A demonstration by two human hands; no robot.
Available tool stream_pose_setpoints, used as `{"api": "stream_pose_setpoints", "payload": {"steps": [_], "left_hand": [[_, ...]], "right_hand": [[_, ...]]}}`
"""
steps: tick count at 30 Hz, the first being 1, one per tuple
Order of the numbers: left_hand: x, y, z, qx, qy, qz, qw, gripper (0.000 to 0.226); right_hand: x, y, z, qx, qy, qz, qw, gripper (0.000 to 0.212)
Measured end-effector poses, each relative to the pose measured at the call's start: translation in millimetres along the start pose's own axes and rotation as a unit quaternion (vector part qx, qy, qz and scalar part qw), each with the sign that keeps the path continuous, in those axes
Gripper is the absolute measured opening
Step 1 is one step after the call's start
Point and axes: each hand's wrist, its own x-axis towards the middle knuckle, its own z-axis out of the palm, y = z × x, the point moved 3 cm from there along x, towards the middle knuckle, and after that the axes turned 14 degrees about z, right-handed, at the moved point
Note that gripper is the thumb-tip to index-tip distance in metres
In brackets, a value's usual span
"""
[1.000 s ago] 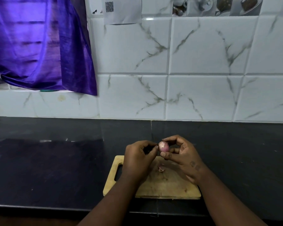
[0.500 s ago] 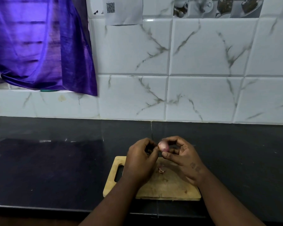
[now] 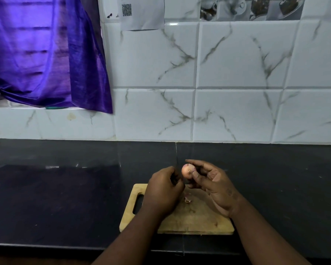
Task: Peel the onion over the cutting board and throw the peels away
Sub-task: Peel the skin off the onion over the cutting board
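Your right hand (image 3: 212,185) pinches the small pale pink round onion (image 3: 187,170) between thumb and fingertips, held above the far edge of the light wooden rectangular cutting board (image 3: 195,219). Your left hand (image 3: 163,190) is curled just left of the onion; can't tell if it grips anything. A small pinkish peel scrap (image 3: 187,199) lies on the board, which sits on the black stone counter (image 3: 65,197).

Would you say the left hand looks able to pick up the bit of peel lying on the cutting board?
Probably yes. The left hand hovers right beside the peel on the cutting board, and nothing lies between them; the right hand alone holds the onion.
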Motion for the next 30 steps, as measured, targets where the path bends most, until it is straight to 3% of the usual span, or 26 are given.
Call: {"api": "stream_pose_setpoints", "payload": {"steps": [15, 19, 22, 30], "left_hand": [[-0.8, 7.4, 4.1, 0.071, -0.105, 0.031, 0.991, 0.013], [-1.4, 6.1, -2.0, 0.024, -0.006, 0.031, 0.999, 0.032], [-1.3, 2.5, -6.9, -0.028, 0.067, 0.041, 0.997, 0.022], [-2.3, 0.8, -7.8, -0.118, 0.085, 0.042, 0.988, 0.003]], "right_hand": [[2.2, -3.9, -5.7, 0.067, 0.028, 0.022, 0.997, 0.032], [1.2, -1.1, -1.9, 0.04, 0.021, 0.035, 0.998, 0.035], [0.5, -0.5, -1.5, 0.019, 0.014, 0.03, 0.999, 0.03], [-0.5, -1.0, 0.7, 0.001, 0.012, 0.03, 0.999, 0.031]]}}
